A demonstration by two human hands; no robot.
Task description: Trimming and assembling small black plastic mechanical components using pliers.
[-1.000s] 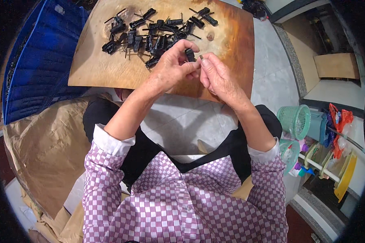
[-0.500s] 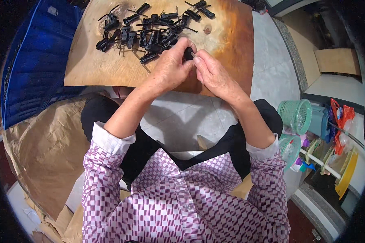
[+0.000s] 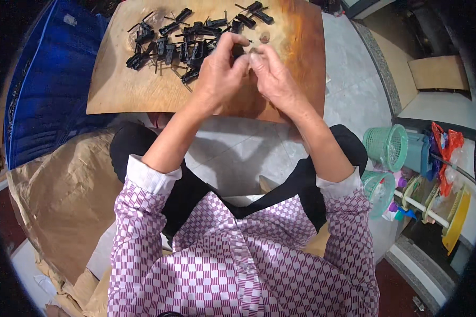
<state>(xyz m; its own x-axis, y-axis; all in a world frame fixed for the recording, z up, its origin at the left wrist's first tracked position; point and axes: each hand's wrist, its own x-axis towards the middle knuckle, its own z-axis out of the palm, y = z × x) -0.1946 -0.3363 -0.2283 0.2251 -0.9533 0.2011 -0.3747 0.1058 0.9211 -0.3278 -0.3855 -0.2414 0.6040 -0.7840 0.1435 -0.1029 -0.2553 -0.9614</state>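
Over the wooden board (image 3: 127,92), my left hand (image 3: 218,73) is closed around a small black plastic part (image 3: 238,52), mostly hidden by the fingers. My right hand (image 3: 278,83) sits just beside it, thumb and forefinger pinched together; whatever they hold is too small and blurred to make out. A narrow gap separates the fingertips of both hands. Just beyond and left of my left hand lies a loose pile of black plastic parts (image 3: 169,51) with thin rods sticking out, partly covered by that hand.
On the left stand a blue panel (image 3: 53,79) and crumpled brown paper (image 3: 74,195). To the right are green plastic baskets (image 3: 378,145), a red plastic bag (image 3: 449,158) and a rack with a yellow end (image 3: 455,222). Grey tiled floor (image 3: 349,79) borders the board.
Both hands have shifted slightly up and away from me. Their fingertips, touching before at the black part, have come apart a little. The pile looks the same.
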